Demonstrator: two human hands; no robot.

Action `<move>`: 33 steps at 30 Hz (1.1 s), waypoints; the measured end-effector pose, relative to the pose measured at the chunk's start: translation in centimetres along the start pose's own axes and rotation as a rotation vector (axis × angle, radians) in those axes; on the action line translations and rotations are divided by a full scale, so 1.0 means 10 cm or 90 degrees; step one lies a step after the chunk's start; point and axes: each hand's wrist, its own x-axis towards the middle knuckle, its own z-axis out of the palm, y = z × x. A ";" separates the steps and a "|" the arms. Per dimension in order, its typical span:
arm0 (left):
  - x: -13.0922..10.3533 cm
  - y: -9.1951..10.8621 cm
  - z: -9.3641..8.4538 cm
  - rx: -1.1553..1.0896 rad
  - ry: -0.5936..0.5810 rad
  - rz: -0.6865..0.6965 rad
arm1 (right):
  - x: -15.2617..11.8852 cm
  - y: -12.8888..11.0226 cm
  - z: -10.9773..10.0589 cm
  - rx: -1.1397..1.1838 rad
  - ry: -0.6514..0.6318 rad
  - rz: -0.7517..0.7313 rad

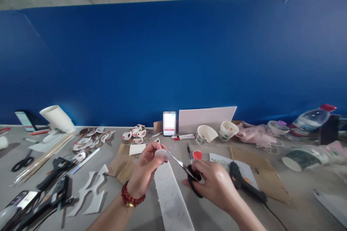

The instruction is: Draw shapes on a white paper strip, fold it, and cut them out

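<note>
- The left hand pinches a small white disc between thumb and fingers, above the far end of a white strip.
- The right hand grips the black-handled scissors, fingers closed at the handles; blade tips meet the disc edge. Blade opening: cannot tell.
- Step in hand, as judged: trimming the disc's rim. This cut appears to call for a steady pinch, with the disc turned against the blades.
- The strip lies flat on the grey worktop; it looks smooth and stiff, with faint round outlines.
- White offcuts with concave edges lie to the left.
- A black glue gun lies to the right, beside brown cardboard.
</note>
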 end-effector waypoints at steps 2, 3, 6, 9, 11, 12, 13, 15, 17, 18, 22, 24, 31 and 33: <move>0.00 0.00 0.00 -0.001 0.002 -0.004 | 0.00 0.02 0.00 -0.001 0.005 0.001; 0.01 0.00 0.00 -0.001 0.001 -0.005 | 0.00 0.03 0.01 0.001 0.009 0.003; 0.02 0.00 0.00 0.002 0.006 -0.004 | 0.01 0.07 0.02 0.010 0.019 0.015; 0.02 -0.01 0.00 0.000 0.029 -0.009 | 0.01 0.08 0.02 0.013 0.012 0.021; 0.02 -0.03 -0.01 0.003 0.055 -0.016 | 0.01 0.07 0.01 0.008 0.010 0.021; 0.01 -0.04 -0.02 0.007 0.066 -0.020 | 0.00 0.07 0.00 0.003 0.010 0.022; 0.01 -0.05 -0.03 0.014 0.072 -0.023 | 0.00 0.07 -0.01 -0.002 0.009 0.022; 0.00 -0.06 -0.06 0.032 0.074 -0.023 | 0.00 0.07 -0.02 -0.014 0.007 0.022; -0.01 -0.06 -0.09 0.055 0.069 -0.019 | 0.00 0.07 -0.04 -0.021 0.000 0.022; -0.01 -0.06 -0.09 0.069 0.068 -0.018 | 0.00 0.07 -0.05 -0.023 -0.005 0.020; -0.01 -0.04 -0.08 0.128 0.054 -0.010 | 0.00 0.06 -0.07 -0.026 -0.024 -0.008; -0.01 -0.02 -0.06 0.154 0.046 0.000 | 0.00 0.05 -0.09 -0.040 -0.021 -0.020; 0.02 0.05 -0.09 0.238 -0.023 0.022 | -0.04 0.11 -0.12 -0.091 -0.004 -0.056; 0.02 0.06 -0.10 0.250 -0.038 0.016 | -0.04 0.13 -0.12 -0.102 -0.005 -0.067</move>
